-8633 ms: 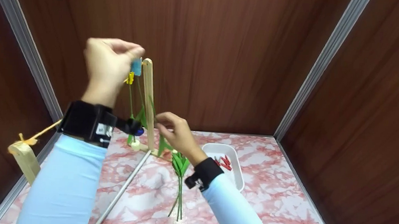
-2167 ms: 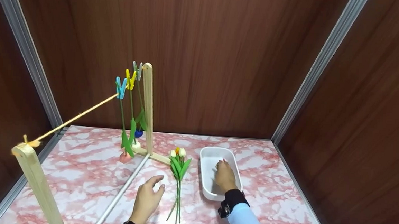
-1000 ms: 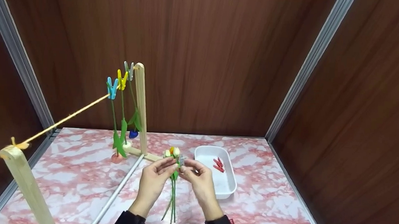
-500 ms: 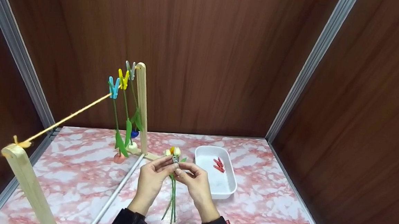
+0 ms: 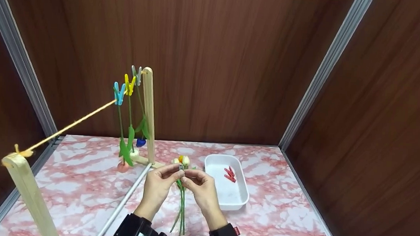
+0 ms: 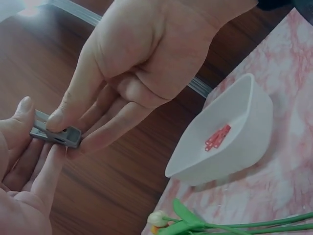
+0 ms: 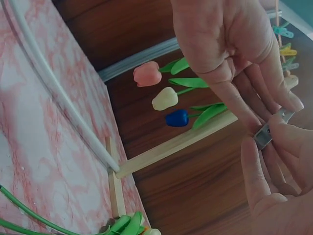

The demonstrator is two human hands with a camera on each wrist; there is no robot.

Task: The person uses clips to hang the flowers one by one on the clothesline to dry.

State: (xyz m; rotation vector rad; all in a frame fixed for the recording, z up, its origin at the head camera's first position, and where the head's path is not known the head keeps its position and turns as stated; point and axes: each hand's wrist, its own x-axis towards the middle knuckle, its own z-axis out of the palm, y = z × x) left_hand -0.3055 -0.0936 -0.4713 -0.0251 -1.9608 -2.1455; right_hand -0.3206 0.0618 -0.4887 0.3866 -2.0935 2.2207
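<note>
A grey clothespin (image 5: 181, 167) sits between my two hands, above the bunch of tulips. My left hand (image 5: 155, 189) pinches one side of it between thumb and fingers. From the other side my right hand (image 5: 203, 193) pinches it too, the thumb lying on the clip (image 6: 56, 134) in the left wrist view. Below them on the table lie cream and orange tulips (image 5: 182, 204), heads partly hidden by the fingers. Upside down from a cord hang a peach tulip (image 7: 147, 74), a cream tulip (image 7: 165, 99) and a blue tulip (image 7: 177, 118).
Right of the hands stands a white tray (image 5: 236, 198) with several red clothespins (image 5: 230, 174). The yellow cord (image 5: 74, 123) runs between a near post (image 5: 32, 194) and a far post (image 5: 148, 114). Blue (image 5: 119, 93), yellow (image 5: 129, 85) and grey clips (image 5: 136, 76) grip it.
My left hand has let go of the blue clothespin, now on the cord with the peach tulip. My right hand went into the tray; both hands now hold a grey clothespin, which has turned.
</note>
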